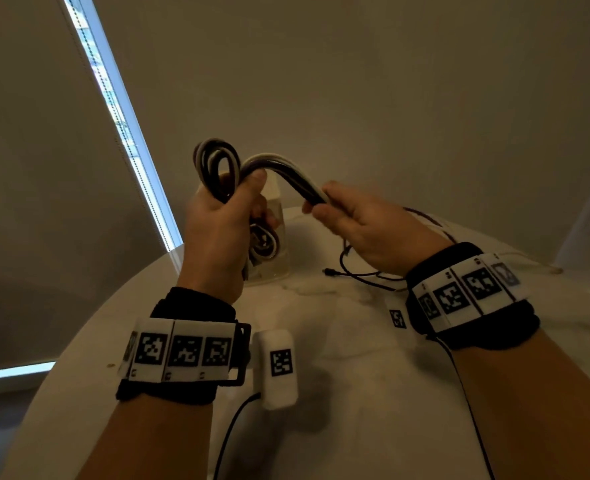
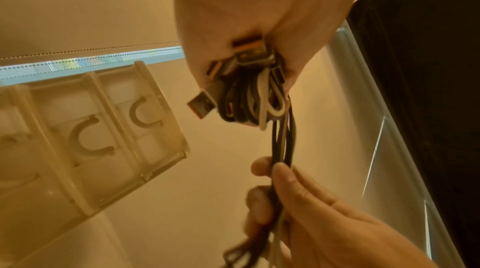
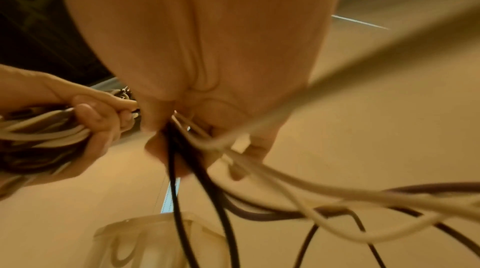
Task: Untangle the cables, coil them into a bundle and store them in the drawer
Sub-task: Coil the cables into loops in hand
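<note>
A bundle of black, white and purple cables (image 1: 217, 164) loops above my left hand (image 1: 231, 209), which grips the coil in its fist over the table. USB plugs (image 2: 201, 103) stick out under that fist in the left wrist view. From the coil several strands (image 1: 286, 171) arch right into my right hand (image 1: 335, 209), whose fingers pinch them. Behind it the loose cable tails (image 1: 359, 271) trail down onto the table. A clear plastic drawer unit (image 1: 272, 244) stands behind my left hand; its drawers (image 2: 85, 128) with curved handles look pushed in.
The round white marble table (image 1: 355, 358) fills the lower half of the head view. A white tagged block (image 1: 279, 368) with a black wire lies near my left wrist. A small printed tag (image 1: 398, 318) sits by my right wrist. A window blind (image 1: 44, 133) hangs at left.
</note>
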`<state>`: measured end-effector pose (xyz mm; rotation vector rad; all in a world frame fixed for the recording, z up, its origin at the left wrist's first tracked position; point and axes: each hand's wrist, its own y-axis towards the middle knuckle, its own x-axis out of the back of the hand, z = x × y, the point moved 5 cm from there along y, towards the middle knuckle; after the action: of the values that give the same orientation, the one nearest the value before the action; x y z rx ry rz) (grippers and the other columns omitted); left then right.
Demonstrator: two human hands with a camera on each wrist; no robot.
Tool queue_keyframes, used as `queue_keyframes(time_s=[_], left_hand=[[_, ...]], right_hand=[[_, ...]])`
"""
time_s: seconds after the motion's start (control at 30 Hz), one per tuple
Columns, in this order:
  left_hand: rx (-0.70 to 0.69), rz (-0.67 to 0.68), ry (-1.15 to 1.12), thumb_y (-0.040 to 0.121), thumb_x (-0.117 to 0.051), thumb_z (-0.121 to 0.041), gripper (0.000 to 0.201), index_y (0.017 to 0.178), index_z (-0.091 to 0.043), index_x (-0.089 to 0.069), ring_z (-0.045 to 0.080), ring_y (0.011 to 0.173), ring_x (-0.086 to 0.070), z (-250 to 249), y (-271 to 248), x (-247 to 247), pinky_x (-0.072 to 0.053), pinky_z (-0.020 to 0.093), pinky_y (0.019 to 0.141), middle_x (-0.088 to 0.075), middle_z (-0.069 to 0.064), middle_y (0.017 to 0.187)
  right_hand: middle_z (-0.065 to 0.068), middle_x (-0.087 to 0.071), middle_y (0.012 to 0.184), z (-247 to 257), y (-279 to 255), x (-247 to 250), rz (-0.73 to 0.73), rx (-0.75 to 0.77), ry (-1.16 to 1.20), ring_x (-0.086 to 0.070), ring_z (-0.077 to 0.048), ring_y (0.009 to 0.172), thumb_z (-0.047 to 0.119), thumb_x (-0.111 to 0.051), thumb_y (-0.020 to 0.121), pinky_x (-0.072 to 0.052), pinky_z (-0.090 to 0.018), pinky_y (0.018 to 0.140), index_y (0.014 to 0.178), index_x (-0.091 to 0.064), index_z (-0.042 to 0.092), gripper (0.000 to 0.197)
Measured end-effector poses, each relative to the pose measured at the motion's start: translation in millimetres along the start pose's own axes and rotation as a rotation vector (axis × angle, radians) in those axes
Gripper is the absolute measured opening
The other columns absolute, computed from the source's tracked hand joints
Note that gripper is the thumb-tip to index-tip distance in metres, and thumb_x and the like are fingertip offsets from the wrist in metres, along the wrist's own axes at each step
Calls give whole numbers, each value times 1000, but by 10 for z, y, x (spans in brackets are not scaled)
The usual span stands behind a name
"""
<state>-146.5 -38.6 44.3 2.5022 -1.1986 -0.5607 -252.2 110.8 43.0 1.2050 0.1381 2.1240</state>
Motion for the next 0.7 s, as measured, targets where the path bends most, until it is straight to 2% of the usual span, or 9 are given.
queue_keyframes(time_s=[0.07, 0.13, 0.2, 0.27, 0.37, 0.43, 0.57, 0.63, 0.7], left_hand=[[-63, 18, 28, 100, -64, -18, 13, 92, -8, -63, 17, 57, -59, -81, -33, -29, -55, 34, 65, -52, -5, 58], [-142, 76, 107, 100, -63, -17, 17, 86, -7, -62, 20, 57, -59, -166, -79, -100, -54, 38, 65, -52, -5, 56], [-189, 125, 173, 100, -64, -17, 24, 77, -9, -62, 25, 59, -60, -228, -114, -167, -54, 44, 67, -53, -4, 55], [-201, 152, 205, 100, -64, -19, 27, 77, -5, -62, 29, 61, -61, -256, -123, -198, -55, 47, 69, -54, 0, 57], [-212, 199, 308, 100, -64, -23, 24, 83, -7, -64, 20, 63, -65, -289, -127, -215, -58, 33, 74, -59, 7, 60], [-223, 225, 380, 98, -66, -23, 19, 89, -7, -65, 14, 65, -68, -319, -122, -184, -57, 25, 74, -65, 13, 67], [-169, 296, 401, 95, -69, -19, 14, 97, -6, -66, 19, 71, -71, -329, -82, -97, -55, 31, 75, -70, 14, 75], [-147, 327, 390, 95, -69, -20, 10, 96, -10, -67, 20, 71, -71, -312, -82, -84, -55, 28, 71, -70, 9, 74], [-111, 354, 367, 96, -68, -18, 12, 99, -7, -66, 20, 71, -72, -278, -83, -86, -55, 26, 70, -70, 5, 75]], right_hand=[[3, -61, 99, -17, 22, -76, 36, -14, -92, -56, -15, 95, 44, -46, 100, -48, -38, 87, 107, -63, 27, 25], [6, -53, 110, -34, 35, -55, 22, -50, -251, -44, -19, 108, 54, -49, 95, -38, -38, 98, 105, -65, 39, 25], [5, -55, 104, -18, 21, 46, -17, -90, -209, -49, -17, 100, 51, -56, 93, -39, -34, 91, 101, -69, 33, 23], [3, -67, 93, 5, -13, 150, -50, -113, -40, -63, -14, 87, 43, -63, 92, -50, -34, 81, 98, -73, 26, 21], [-6, -75, 85, 39, -71, 233, -72, -150, 185, -73, -19, 79, 33, -72, 88, -60, -37, 82, 96, -77, 20, 16], [-9, -76, 86, 91, -96, 250, -79, -151, 327, -74, -22, 80, 27, -73, 88, -62, -31, 79, 96, -78, 15, 15], [-15, -76, 91, 204, -120, 282, -96, -147, 572, -75, -25, 80, 20, -72, 88, -61, -25, 73, 101, -76, 4, 21], [-20, -74, 96, 250, -119, 264, -91, -130, 639, -73, -21, 75, 20, -71, 87, -60, -23, 71, 102, -75, 2, 24], [-21, -74, 97, 288, -113, 242, -89, -125, 683, -70, -17, 72, 22, -70, 88, -60, -22, 70, 101, -76, 4, 23]])
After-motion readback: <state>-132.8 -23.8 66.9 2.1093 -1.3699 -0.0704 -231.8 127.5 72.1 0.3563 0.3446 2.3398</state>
